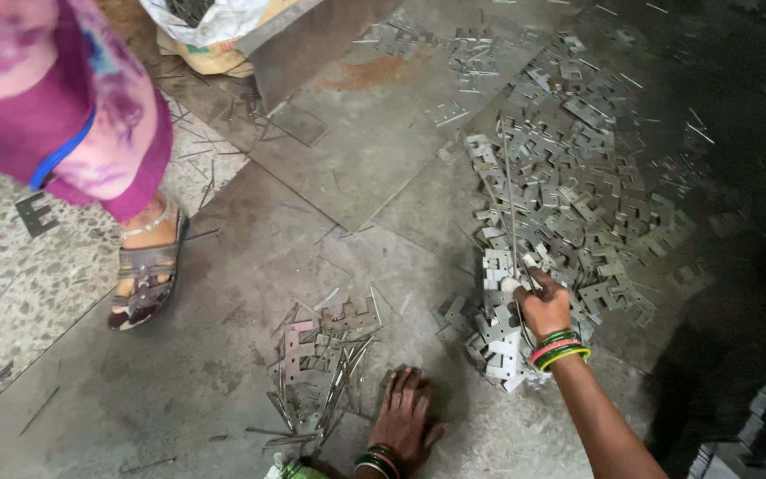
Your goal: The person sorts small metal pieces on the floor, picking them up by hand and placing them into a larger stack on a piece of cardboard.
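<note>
Your left hand (405, 415) lies flat on the floor (223, 293), fingers spread and holding nothing, just right of the near small heap of plates and thin strips (321, 364). Risk: a sharp strip end could nick that palm if it slides. Your right hand (543, 306) is closed around a thin rod (511, 204), which stands in the large pile of stamped metal plates (569, 195). Risk: the rod could slip or tip. Far left, another person's sandalled foot (148, 275) could kick the scattered pieces.
</note>
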